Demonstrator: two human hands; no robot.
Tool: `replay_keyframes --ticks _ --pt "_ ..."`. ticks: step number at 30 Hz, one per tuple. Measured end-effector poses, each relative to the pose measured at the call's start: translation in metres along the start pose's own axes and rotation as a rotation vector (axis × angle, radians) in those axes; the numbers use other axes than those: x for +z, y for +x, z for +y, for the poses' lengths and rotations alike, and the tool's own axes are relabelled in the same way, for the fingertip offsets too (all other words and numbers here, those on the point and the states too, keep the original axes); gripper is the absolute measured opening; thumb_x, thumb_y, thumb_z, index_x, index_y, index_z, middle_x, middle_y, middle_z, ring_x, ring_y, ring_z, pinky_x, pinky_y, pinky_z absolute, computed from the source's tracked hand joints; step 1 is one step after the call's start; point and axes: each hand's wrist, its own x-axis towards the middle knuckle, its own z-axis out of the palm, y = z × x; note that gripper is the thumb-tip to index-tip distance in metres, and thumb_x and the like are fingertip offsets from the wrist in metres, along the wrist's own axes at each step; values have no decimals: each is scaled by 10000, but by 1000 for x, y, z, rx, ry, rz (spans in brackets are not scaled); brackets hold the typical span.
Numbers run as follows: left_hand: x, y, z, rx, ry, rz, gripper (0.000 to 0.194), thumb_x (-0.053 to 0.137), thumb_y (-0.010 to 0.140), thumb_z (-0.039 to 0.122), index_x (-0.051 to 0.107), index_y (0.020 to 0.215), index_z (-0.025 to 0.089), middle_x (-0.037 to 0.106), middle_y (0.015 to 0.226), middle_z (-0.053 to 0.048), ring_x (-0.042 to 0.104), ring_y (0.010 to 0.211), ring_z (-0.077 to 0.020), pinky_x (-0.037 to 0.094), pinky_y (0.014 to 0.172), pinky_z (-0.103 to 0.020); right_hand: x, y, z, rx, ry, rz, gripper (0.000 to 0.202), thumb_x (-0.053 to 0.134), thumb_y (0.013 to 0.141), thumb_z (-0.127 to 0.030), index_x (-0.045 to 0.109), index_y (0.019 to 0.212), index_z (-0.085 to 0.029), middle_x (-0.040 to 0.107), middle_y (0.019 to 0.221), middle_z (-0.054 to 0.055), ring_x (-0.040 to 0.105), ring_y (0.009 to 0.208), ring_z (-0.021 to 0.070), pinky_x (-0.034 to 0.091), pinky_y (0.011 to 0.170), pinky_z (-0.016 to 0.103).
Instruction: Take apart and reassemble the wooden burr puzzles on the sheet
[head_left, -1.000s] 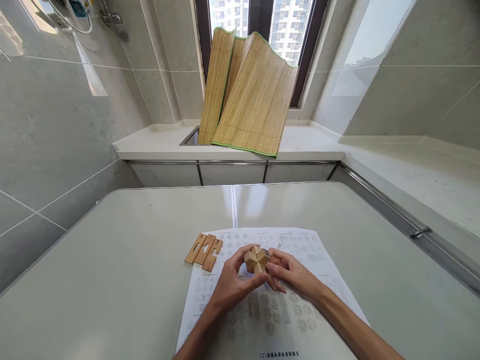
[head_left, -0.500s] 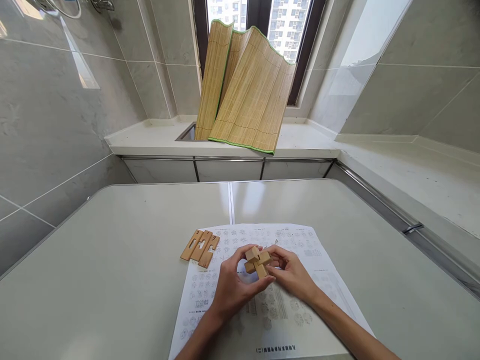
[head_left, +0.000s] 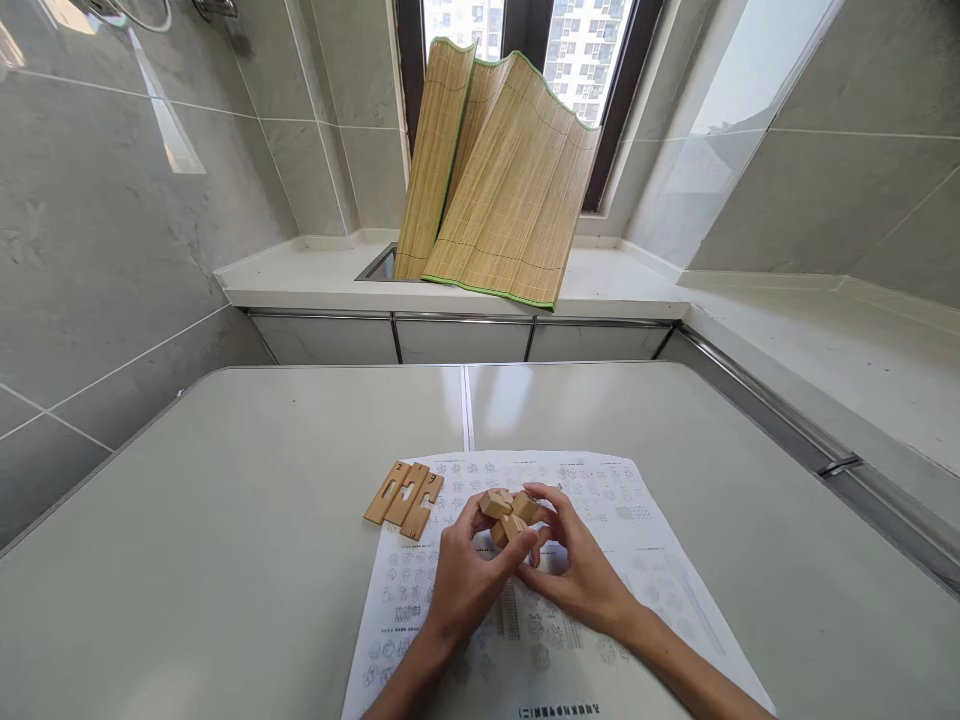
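Observation:
A small wooden interlocking puzzle (head_left: 507, 513), made of crossed light-brown bars, is held just above a printed paper sheet (head_left: 600, 500) on the table. My left hand (head_left: 466, 578) grips it from the left and below. From the right, my right hand (head_left: 571, 566) curls its fingers over the top of it. Three loose notched wooden pieces (head_left: 405, 495) lie side by side at the sheet's upper left corner, a short way left of my hands.
The pale grey table (head_left: 225, 520) has a seam running down its middle. Behind it stands a white counter (head_left: 315, 285) with a sunken sink, and a bamboo mat (head_left: 499, 180) leans against the window. Tiled walls close in left and right.
The puzzle has turned in my hands. My right fingers have moved from its side to over its top. The view shifted slightly.

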Motion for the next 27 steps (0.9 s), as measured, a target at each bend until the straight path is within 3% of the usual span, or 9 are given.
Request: replay_keyframes --ticks 3,6,10,14,17,23,27 --pt "3 -2 1 5 -10 -42 385 751 875 428 679 1188 216 795 1093 -71 742 1016 -263 586 914 -361 5 -3 6 -147 -137 99 634 737 867 -277 427 1416 -343 573 1330 98 684 910 225 615 679 345" --pt "4 -2 0 5 -13 -70 402 748 876 465 679 1183 215 794 1090 -74 742 1008 -264 583 936 -379 5 -2 6 -250 -277 141 586 690 881 -230 447 1404 -333 572 1308 106 656 795 200 588 599 334" --pt "0 3 -4 -50 -102 -2 488 703 897 558 681 1227 199 768 1230 -121 718 1155 -300 561 1020 -414 -2 2 -1 -280 -371 139 622 687 857 -202 453 1421 -318 581 1291 102 651 804 208 587 592 339" --pt "-7 10 -6 -106 -193 90 565 643 913 633 673 1245 177 732 1322 -154 686 1234 -316 545 1061 -439 -8 8 -1 -188 -405 101 613 735 822 -235 497 1384 -294 568 1304 108 646 1067 292 626 808 417" --pt "-8 10 -6 -103 -191 67 590 653 906 638 660 1284 185 716 1354 -158 676 1255 -327 534 1081 -464 -10 10 5 -158 -482 81 597 782 834 -329 533 1375 -289 545 1335 127 573 1220 358 560 1001 539" --pt "-7 7 -8 -58 -181 -14 596 666 922 598 622 1366 204 660 1436 -155 606 1351 -333 491 1134 -474 -9 7 13 -132 -565 105 648 799 853 -469 536 1433 -347 488 1452 121 444 1362 412 471 1086 646" --pt "-6 7 -9 -38 -157 -26 589 656 938 580 593 1405 226 622 1485 -137 580 1378 -321 446 1176 -471 -14 9 6 -129 -423 87 601 747 905 -491 524 1448 -359 471 1484 113 435 1399 386 455 1125 611"
